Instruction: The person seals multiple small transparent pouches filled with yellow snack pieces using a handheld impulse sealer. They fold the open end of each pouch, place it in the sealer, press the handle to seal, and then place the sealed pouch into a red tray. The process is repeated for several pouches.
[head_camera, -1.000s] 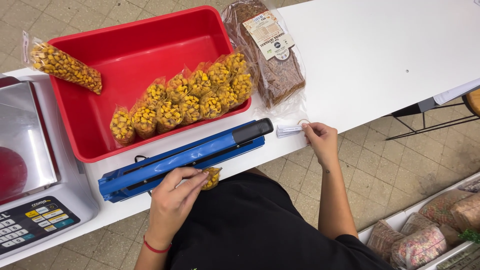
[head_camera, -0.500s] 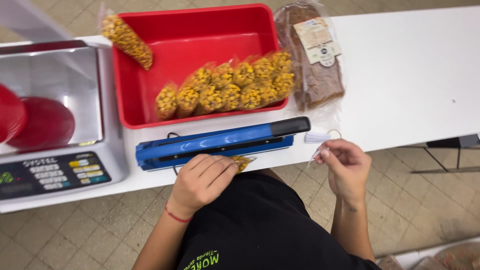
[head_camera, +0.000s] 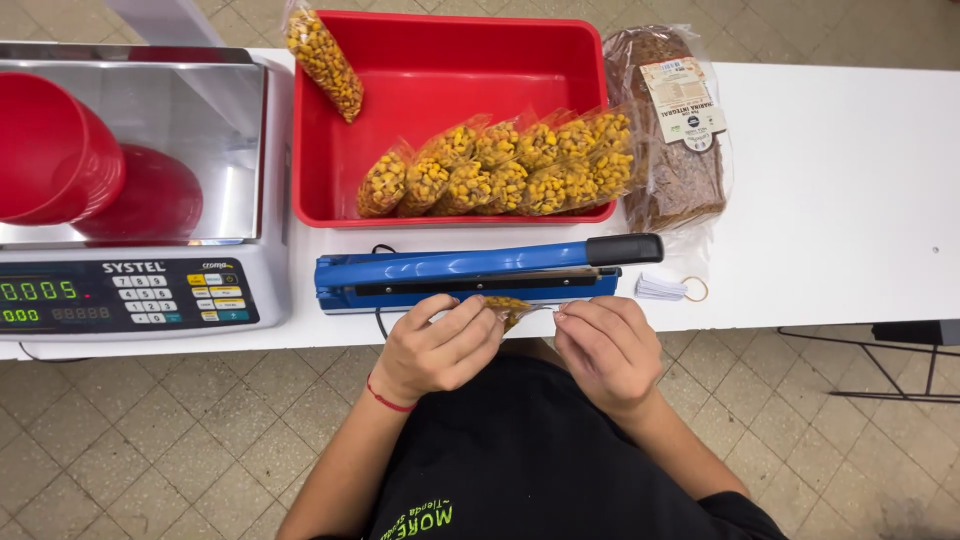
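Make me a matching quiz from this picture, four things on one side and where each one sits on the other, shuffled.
Things:
1. red tub
2. scale
3. sealer
4. bread

Places:
A. far left of the table
B. right of the tub
C. table edge, just above both hands
D. between scale and bread

Pairs: 1-D, 2-A, 3-C, 4-B

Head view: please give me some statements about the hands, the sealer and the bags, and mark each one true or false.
1. Both hands, left hand and right hand, hold one small bag at the table's front edge. True.
2. The blue sealer lies inside the red tub. False: it lies on the table, in front of the tub.
3. A row of filled bags lies in the tub. True.
4. The scale stands right of the tub. False: it stands left.
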